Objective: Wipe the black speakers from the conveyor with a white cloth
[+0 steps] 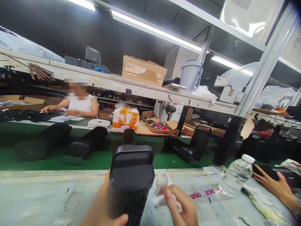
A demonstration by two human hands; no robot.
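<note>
My left hand (101, 201) is wrapped round a black portable speaker (131, 177) that stands tilted in front of me. Its top has a loop handle, and a perforated grille shows lower down. Beside it, my right hand (183, 204) pinches a crumpled white cloth or tissue (163, 182), close to the speaker's right side. Motion blurs the left wrist, and most of the left fingers are hidden behind the speaker.
Several black speakers (86, 144) lie on the green conveyor belt (160, 160) beyond the worktable (47, 194). A clear water bottle (237, 175) stands at right, near a co-worker's hand (275, 185). Across the belt sits another person (82, 103). A shelf (145, 89) spans above.
</note>
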